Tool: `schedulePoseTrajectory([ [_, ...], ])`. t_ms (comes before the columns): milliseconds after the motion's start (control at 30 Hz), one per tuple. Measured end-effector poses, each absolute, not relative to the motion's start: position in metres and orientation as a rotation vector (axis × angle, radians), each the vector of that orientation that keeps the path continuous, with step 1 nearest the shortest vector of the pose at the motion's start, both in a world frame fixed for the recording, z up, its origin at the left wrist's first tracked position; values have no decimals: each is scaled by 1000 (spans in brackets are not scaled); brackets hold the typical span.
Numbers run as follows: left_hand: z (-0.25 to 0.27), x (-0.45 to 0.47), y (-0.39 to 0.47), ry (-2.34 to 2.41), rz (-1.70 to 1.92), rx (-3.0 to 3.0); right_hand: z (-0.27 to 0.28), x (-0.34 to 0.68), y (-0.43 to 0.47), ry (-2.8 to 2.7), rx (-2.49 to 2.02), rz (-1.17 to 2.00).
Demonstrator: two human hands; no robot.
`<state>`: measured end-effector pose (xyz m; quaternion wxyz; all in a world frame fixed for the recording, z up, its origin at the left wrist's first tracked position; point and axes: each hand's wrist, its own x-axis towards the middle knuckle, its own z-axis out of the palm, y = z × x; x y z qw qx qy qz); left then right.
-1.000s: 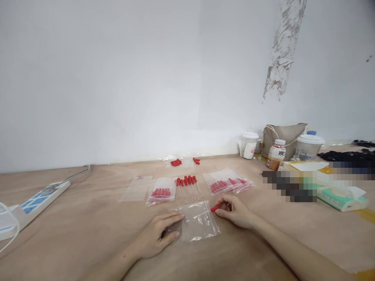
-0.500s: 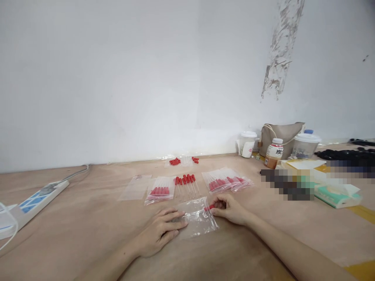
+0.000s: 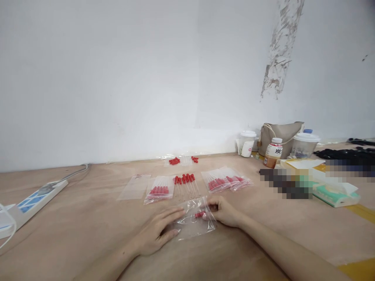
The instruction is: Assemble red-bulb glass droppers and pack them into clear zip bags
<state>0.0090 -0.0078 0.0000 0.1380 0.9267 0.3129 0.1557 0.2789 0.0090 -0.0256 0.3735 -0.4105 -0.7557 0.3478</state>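
Note:
In front of me a clear zip bag lies flat on the table. Inside its right part is a dropper with a red rubber bulb; the thin glass tube is hard to make out. My right hand is at the bag's open right side, its fingers closed and the thumb tip reaching in against the bulb. My left hand lies flat with fingers stretched out, their tips on the bag's left edge. Just beyond the bag is a row of loose red-bulbed droppers.
Filled bags of droppers lie left and right of the loose ones. Farther left are flat empty bags and a power strip. Red bulbs sit by the wall. Rightward stand a cup, a bottle and a tissue pack.
The red-bulbed dropper has moved left, deeper into the bag, with my right hand following to the opening. My left hand stays at the bag's left edge.

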Motion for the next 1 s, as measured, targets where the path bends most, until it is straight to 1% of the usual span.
schedulePoseTrajectory([
  [100,-3,6,-8,1025,541,2609,-27,287,11,-1836,-1090,1001],
  [233,-3,7,-6,991,533,2624,-26,303,15,-1814,-1144,943],
  [300,-2,9,-6,978,536,2621,-23,310,19,-1825,-1215,850],
  [433,-2,10,-7,994,547,2623,-11,308,39,-1786,-1361,564],
  [567,-2,10,-9,1011,575,2659,1,281,71,-1782,-1552,449],
  [800,0,8,-10,973,480,2665,0,232,120,-1708,-1761,479],
  [1000,-1,6,-9,920,417,2664,9,239,112,-1673,-1709,490],
])
